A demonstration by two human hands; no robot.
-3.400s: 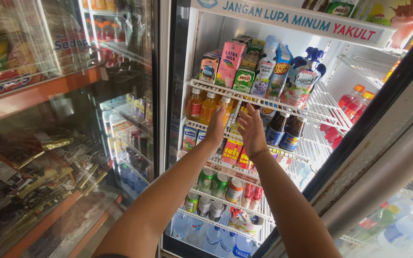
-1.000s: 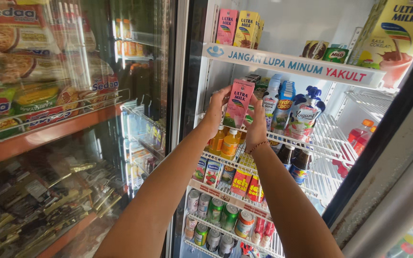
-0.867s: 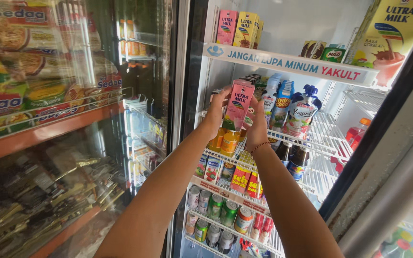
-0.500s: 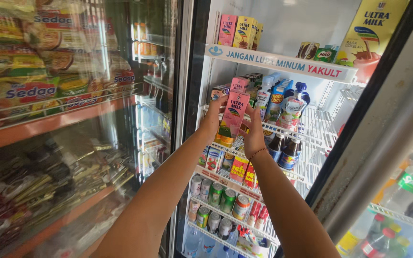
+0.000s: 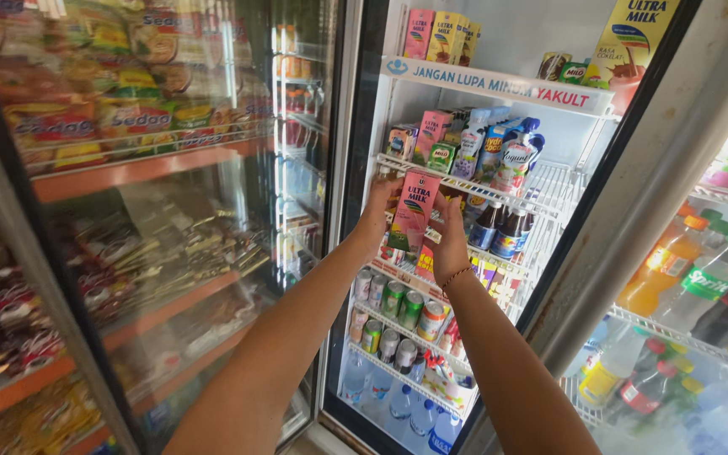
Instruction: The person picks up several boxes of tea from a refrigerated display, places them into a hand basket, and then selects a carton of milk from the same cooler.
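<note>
Both my hands hold a tall pink drink carton (image 5: 413, 211) upright in front of the open fridge. My left hand (image 5: 378, 211) grips its left side and my right hand (image 5: 450, 238) grips its right side. Right behind the carton is a white wire shelf (image 5: 549, 181) with more cartons, pouches and small bottles. Dark bottles (image 5: 499, 229) stand just to the right of my hands.
The fridge holds a top shelf of cartons (image 5: 440, 35), a row of cans (image 5: 398, 303) lower down and water bottles (image 5: 398, 404) at the bottom. The open glass door (image 5: 170, 211) is at left. A second cooler with soda bottles (image 5: 701, 278) stands at right.
My hands took the pink carton from the wire shelf and have drawn it down and out toward me. The view has also shifted slightly.
</note>
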